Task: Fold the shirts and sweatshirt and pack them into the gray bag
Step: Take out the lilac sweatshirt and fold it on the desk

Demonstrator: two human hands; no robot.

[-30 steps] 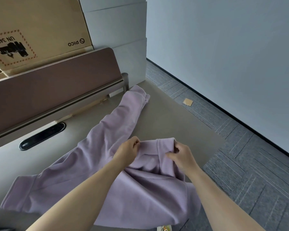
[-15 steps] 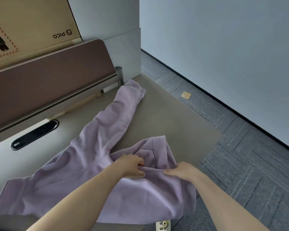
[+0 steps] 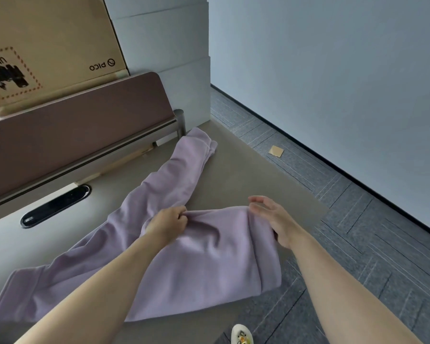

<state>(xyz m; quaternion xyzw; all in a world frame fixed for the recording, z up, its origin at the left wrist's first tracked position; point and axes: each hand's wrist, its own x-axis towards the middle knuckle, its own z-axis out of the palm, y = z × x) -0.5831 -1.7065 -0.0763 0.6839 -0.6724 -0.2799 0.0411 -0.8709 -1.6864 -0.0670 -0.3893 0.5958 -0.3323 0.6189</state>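
- Sweatshirt lies on the desk, sleeves spread left and back.
- Your left hand pinches the folded edge.
- Your right hand has let go, fingers loose; the fold holds, sleeves remain.

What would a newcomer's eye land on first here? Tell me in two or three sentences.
First, the lilac sweatshirt spread across the desk, one sleeve reaching toward the far corner and another trailing to the near left. Next, the hands at its top edge: the left hand pinches the fabric, while the right hand rests open on its right edge. Behind, a cardboard box marked PICO stands over a brown divider.
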